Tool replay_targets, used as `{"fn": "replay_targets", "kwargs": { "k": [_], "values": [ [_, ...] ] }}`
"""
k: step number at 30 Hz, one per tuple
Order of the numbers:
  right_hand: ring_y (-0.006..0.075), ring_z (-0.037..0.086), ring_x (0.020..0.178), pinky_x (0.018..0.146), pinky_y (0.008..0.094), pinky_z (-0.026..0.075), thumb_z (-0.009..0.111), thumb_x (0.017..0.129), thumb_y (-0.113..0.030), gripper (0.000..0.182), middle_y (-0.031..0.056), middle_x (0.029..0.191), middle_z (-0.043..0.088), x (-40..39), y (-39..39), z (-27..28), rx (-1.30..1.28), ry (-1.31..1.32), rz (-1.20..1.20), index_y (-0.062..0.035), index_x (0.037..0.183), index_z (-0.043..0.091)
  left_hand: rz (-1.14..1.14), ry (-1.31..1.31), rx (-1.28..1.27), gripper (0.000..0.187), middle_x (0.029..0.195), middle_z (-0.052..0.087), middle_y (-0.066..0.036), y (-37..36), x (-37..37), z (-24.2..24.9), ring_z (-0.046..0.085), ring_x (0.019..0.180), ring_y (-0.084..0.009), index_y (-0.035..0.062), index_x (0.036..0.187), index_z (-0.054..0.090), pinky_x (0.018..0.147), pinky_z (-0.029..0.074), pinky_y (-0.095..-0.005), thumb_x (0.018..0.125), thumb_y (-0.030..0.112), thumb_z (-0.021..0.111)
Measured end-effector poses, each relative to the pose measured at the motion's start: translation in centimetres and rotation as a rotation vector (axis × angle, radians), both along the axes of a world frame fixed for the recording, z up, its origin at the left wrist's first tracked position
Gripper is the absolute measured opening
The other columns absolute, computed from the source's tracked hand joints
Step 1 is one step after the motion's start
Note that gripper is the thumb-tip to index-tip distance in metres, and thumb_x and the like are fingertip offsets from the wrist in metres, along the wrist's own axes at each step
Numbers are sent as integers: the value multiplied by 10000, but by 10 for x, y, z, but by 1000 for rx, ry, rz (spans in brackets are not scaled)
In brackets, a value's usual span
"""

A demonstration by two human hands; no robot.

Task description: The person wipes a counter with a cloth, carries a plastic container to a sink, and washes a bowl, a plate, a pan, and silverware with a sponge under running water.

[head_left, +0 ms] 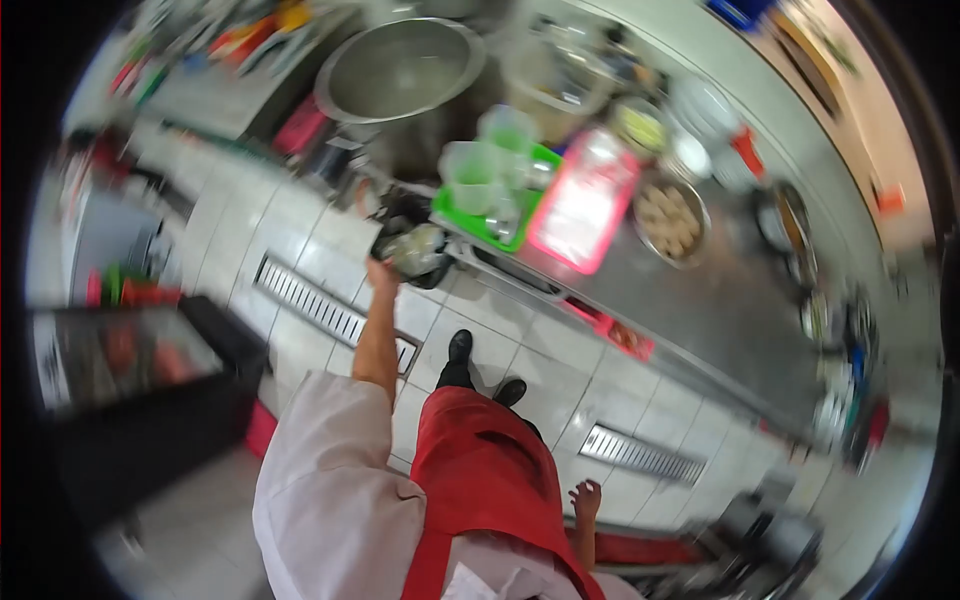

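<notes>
My left hand (381, 273) reaches forward at the end of a stretched arm, right at the edge of a black bag-lined bin (430, 276). Crumpled clear and yellowish plastic (415, 250) lies inside the bin. My fingers there are blurred and partly hidden, so I cannot tell whether they grip the edge. My right hand (586, 496) hangs low beside my red apron (480, 440), loosely curled with the fingers apart and nothing in them.
A steel counter (730, 320) carries a green tray (515, 238) with plastic cups, a pink tray (585, 205) and a bowl of round pale pieces (668, 222). A large metal basin (400, 70) stands beyond. Floor drain grates (315, 300) cross the tiles. A dark cabinet (150, 410) stands left.
</notes>
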State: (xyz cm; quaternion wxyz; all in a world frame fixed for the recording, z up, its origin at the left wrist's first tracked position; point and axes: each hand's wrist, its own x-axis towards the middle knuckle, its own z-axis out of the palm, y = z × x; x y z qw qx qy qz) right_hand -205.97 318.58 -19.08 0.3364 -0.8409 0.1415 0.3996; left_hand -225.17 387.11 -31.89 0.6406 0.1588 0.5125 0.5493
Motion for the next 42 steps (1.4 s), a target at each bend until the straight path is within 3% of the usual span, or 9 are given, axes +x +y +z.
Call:
{"fn": "replay_targets", "kwargs": {
  "k": [2,4,6,13,25,26,27,30,42],
  "values": [
    [265,634,846,672,359,519,526,872,-169,355,188,954,606,-51,3,5,-163,-388,439,10,1174,474,-425,538,362,608,1128,580,-139,19,-22,-28,541,1032,-253,79,1324,431,939,403,-425,883,498,420],
    [301,614,857,756,391,489,553,863,-220,420,201,1026,618,-59,64,85,-52,-43,304,21,1200,486,-581,840,-261,974,1396,347,-225,48,-47,-80,335,1302,-364,65,1436,226,1015,347,-469,700,514,680],
    [277,619,870,749,375,486,547,880,-214,396,176,1010,626,-89,17,31,-40,-134,319,11,1200,494,-571,1018,-357,1060,1465,157,-255,-5,12,57,184,1344,-433,130,1459,118,1064,237,-517,665,545,685],
    [163,625,888,691,261,483,526,920,-219,344,107,1089,582,-171,-41,60,52,27,-180,-30,1205,483,-1330,1598,-156,891,1343,327,-307,-201,-35,-35,408,1197,-469,86,1365,305,977,375,-498,699,560,660],
    [152,610,861,769,280,478,516,930,-178,293,89,1022,634,-254,-218,134,63,-464,-715,10,1154,540,-2827,1107,1037,449,993,609,-285,-445,8,-161,602,944,-409,56,1006,643,826,472,-466,876,432,433],
    [153,611,857,777,278,477,515,931,-172,289,87,1013,638,-258,-230,155,29,-541,-754,15,1148,544,-3024,1258,849,430,898,627,-273,-456,62,-66,625,867,-380,43,888,664,740,479,-472,867,418,454],
    [166,618,861,774,280,480,535,924,-186,294,98,1024,634,-265,-248,164,-3,-613,-884,9,1144,546,-2825,933,1410,388,855,627,-269,-446,80,-114,628,806,-364,12,874,645,673,480,-464,846,373,508],
    [227,637,871,775,296,490,573,894,-175,293,140,1021,636,-285,-300,191,-412,-734,-1057,15,1117,557,-2397,1249,322,340,841,615,-68,-504,165,-20,605,701,-218,60,977,580,509,402,-376,826,354,506],
    [452,132,1358,1061,608,164,547,860,-457,665,213,1475,201,-297,-437,104,-1218,151,-1648,-57,1360,367,-2863,437,767,241,930,640,-39,-940,390,127,624,819,-154,83,972,600,622,427,-270,878,284,505]
  ]
}}
